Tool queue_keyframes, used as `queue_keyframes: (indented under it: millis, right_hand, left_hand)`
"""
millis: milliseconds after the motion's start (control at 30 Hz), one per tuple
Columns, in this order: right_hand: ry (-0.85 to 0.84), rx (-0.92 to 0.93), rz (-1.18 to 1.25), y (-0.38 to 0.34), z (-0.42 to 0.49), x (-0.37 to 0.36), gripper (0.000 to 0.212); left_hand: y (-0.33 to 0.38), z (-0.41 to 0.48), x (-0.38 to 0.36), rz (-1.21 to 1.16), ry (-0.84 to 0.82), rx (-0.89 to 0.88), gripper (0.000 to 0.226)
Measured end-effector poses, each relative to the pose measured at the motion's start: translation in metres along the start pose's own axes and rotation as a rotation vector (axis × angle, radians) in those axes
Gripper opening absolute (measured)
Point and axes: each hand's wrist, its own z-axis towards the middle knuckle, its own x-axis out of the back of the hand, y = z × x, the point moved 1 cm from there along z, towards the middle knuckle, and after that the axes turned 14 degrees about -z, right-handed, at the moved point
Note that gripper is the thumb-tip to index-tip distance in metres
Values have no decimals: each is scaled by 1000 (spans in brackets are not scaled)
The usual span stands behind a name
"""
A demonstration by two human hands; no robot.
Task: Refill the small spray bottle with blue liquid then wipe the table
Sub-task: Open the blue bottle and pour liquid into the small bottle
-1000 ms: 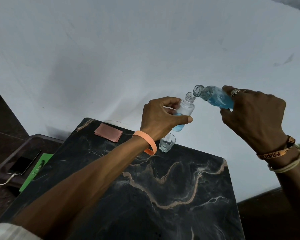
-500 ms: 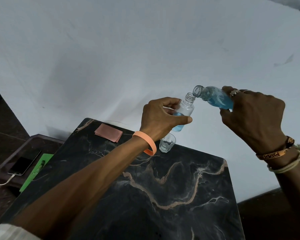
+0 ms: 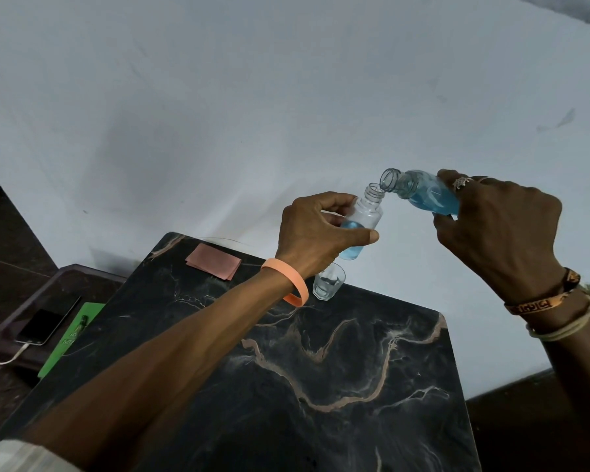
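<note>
Left hand (image 3: 315, 229) grips the small bottle (image 3: 363, 219) with thumb and fingers curled round it, holding it nearly upright in the air above the far edge of the surface (image 3: 321, 386). Its neck is uncapped, and blue liquid fills its lower part. Right hand (image 3: 498, 229) grasps a larger bottle (image 3: 423, 195) of blue liquid, tipped with its open mouth just beside the small bottle's neck. Below them a clear glass (image 3: 327, 282) stands on the dark marbled surface, with a pinkish cloth (image 3: 213, 260) lying near the far-left corner.

Small spray bottle (image 3: 361, 216) clear glossy plastic; table (image 3: 321, 386) polished dark marble; cloth (image 3: 213, 260) matt.
</note>
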Motion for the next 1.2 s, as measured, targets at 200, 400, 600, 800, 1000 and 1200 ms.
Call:
queue_keyframes:
  millis: [200,400,600,800,1000,1200]
  right_hand:
    - [2,0,4,0,0,2,45]
    - [-2,0,9,0,1,3,45]
    - [-6,6,7,0,1,2,47]
    - [3,5,10,0,0,3,47]
    - [0,6,8,-1,1,4,48]
    - [-4,14,8,-2,0,5,48]
  left_hand:
    - [1,0,1,-7,-2,-1,58]
    - [2,-1,1,-12,2,-5,56]
    - [2,-1,1,-6,0,-13,57]
    - [2,-1,1,-10,-6,-20,56]
    - [2,-1,2,-9,-5,-22,54]
    - [1,-2,2,-11,-7,-26,56]
